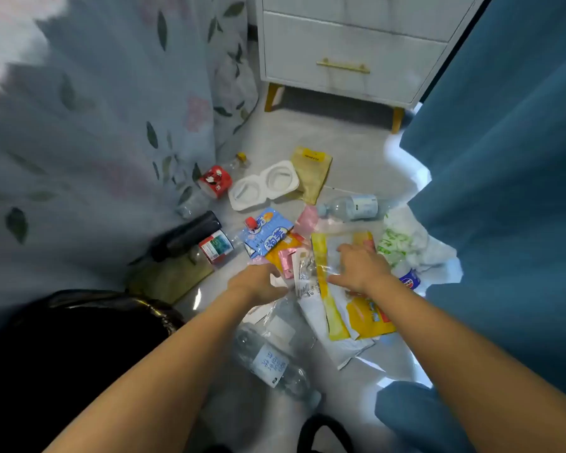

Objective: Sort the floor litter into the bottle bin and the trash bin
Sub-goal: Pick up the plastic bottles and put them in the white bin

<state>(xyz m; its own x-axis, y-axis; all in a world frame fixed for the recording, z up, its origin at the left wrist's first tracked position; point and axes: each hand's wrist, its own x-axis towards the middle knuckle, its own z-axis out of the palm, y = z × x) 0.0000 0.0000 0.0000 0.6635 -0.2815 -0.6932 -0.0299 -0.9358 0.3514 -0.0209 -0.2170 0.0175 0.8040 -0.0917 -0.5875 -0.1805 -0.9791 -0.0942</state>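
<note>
Litter lies spread on the pale floor. My left hand (258, 282) rests on a heap of small wrappers (294, 266), fingers curled into them. My right hand (360, 266) presses flat on a clear and yellow plastic bag (334, 308). A clear plastic bottle (275, 361) with a white label lies just below my hands. Another clear bottle (350, 207) lies further off, beside a blue drink pouch (268, 233). A bin lined with a black bag (79, 348) stands at the lower left.
A white two-cup tray (265, 184), a tan paper bag (311, 174), a red can (214, 181), a dark bottle (187, 237) and a crumpled white-green bag (402, 246) lie around. A floral bedspread (95, 142) hangs left, a blue curtain (504, 158) right, a white drawer cabinet (350, 50) behind.
</note>
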